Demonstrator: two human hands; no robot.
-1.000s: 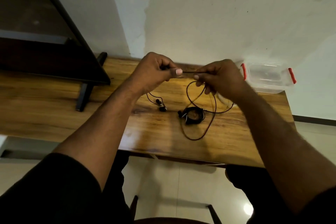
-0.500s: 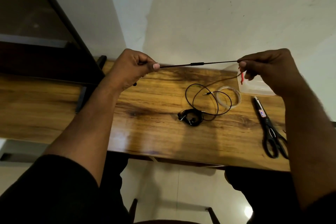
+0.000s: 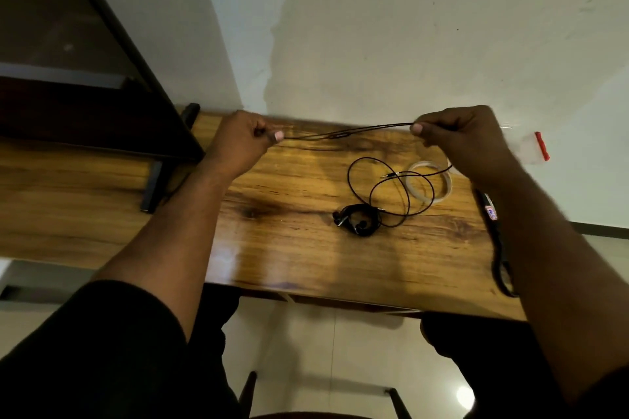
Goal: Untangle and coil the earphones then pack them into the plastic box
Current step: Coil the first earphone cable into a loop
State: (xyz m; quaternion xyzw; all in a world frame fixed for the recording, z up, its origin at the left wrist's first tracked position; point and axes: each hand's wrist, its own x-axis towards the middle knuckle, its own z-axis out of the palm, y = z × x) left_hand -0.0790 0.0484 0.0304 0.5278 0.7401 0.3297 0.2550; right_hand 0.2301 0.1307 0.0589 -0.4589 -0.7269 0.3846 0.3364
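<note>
I am in the untangling step: my left hand (image 3: 240,141) and my right hand (image 3: 456,136) each pinch the earphones (image 3: 343,134) cable between thumb and fingers, so both grips are pressed on it, with a stretch of cable held nearly straight between them above the far edge of the tabletop (image 3: 289,248). That stretch looks doubled, 2 strands side by side, though blur keeps me from being sure. The rest of the cable drops from my right hand in loose loops onto the tabletop, crossing a tape roll (image 3: 444,196), and ends in a dark bundle (image 3: 359,223) near the middle. The plastic box (image 3: 529,150) sits behind my right wrist, mostly hidden; scissors (image 3: 495,231) lie along my right forearm. I judge nothing is coiled yet. Next I need to free the bundle and work out the crossed loops before winding.
</note>
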